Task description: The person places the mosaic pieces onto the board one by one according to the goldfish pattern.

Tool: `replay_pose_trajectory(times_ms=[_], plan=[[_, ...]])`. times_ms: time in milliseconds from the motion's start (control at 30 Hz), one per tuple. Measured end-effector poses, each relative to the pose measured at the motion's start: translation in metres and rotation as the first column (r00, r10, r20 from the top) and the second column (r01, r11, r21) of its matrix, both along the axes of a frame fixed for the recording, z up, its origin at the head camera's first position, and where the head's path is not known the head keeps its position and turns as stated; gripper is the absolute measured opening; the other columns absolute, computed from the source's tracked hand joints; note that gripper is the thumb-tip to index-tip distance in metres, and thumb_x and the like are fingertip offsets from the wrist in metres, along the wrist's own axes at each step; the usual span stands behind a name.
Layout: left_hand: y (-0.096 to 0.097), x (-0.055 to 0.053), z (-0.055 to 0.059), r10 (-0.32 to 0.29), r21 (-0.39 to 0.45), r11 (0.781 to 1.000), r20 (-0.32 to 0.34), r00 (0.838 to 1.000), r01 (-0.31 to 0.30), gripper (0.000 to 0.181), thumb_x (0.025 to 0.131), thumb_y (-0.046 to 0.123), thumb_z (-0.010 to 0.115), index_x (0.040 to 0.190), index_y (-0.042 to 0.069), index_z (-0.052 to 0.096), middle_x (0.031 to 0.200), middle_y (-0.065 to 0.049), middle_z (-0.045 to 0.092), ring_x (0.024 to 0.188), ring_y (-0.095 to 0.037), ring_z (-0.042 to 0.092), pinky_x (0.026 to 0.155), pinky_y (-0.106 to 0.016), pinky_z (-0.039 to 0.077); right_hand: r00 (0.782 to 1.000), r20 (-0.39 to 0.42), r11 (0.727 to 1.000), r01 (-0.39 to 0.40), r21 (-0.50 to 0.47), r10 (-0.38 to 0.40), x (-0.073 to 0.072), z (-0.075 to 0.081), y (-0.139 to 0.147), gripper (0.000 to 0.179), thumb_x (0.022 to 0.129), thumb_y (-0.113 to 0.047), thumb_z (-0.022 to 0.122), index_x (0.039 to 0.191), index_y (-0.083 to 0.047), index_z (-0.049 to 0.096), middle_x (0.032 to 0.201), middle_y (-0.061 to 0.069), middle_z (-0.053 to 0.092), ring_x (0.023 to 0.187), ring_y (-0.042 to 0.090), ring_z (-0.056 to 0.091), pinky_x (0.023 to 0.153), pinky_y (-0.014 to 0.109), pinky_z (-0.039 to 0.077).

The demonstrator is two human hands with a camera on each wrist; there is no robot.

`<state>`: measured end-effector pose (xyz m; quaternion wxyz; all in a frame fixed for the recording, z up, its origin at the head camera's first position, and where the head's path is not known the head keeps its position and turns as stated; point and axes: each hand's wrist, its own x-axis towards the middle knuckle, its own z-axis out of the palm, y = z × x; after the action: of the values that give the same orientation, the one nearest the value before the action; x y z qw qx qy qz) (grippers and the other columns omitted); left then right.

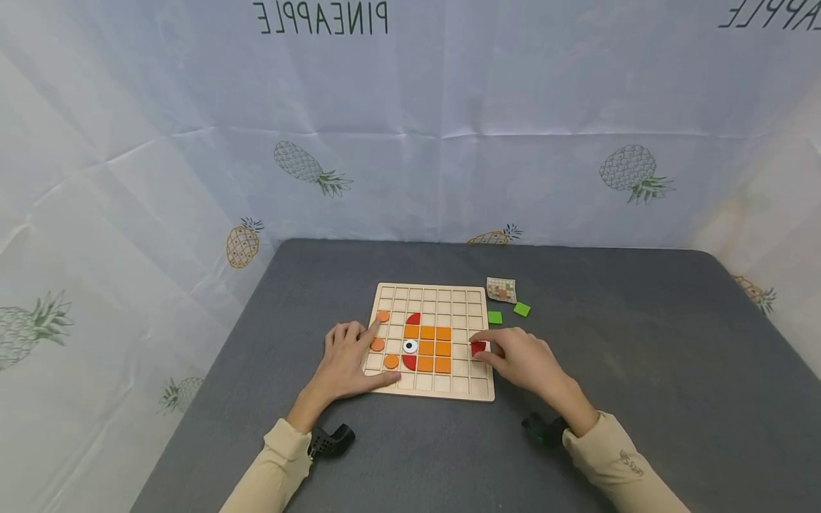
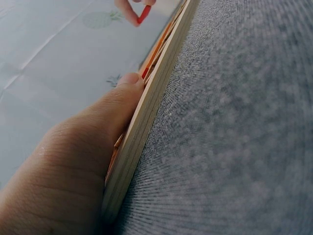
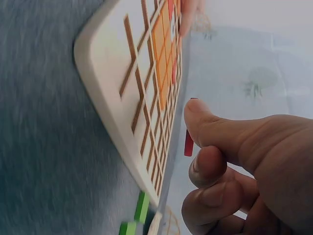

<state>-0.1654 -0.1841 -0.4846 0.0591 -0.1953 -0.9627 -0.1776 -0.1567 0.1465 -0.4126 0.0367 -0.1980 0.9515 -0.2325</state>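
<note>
A wooden grid board (image 1: pixel 462 388) lies on the dark table, with a block of orange square tiles (image 1: pixel 426 349) in its middle. Red quarter-round tiles (image 1: pixel 413 318) and a white eye tile (image 1: pixel 410 346) sit along the block's left side. My left hand (image 1: pixel 346 360) rests on the board's left edge, fingers spread and thumb along the near edge. Orange round tiles (image 1: pixel 391 361) lie near that hand. Above the board's right side, my right hand (image 1: pixel 522 360) pinches a red tile (image 3: pixel 189 143) between thumb and fingers, off the board's surface in the right wrist view.
Two green square tiles (image 1: pixel 522 309) lie beyond the board's right edge. Next to them is a small pattern card (image 1: pixel 501 290). A pineapple-print cloth (image 1: pixel 436 185) hangs behind the dark grey table (image 1: pixel 641 342).
</note>
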Motion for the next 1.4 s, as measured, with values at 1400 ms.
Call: replay_pose_trajectory(times_ms=[1400], plan=[[-0.002,-0.001,-0.002,-0.016,0.023,1.000,-0.012,1.000,0.016,0.113,0.078,0.085,0.058,0.162,0.015,0.030,0.114,-0.008,0.047,0.108,-0.030,0.035,0.106,-0.061,0.023,0.996,0.079,0.999,0.025,0.019,-0.027,0.004,-0.017,-0.029,0.018,0.089,-0.021,0.080,0.108,-0.019,0.081,0.054,-0.008,0.036,0.049,0.008,0.031,0.047,0.023,0.018]])
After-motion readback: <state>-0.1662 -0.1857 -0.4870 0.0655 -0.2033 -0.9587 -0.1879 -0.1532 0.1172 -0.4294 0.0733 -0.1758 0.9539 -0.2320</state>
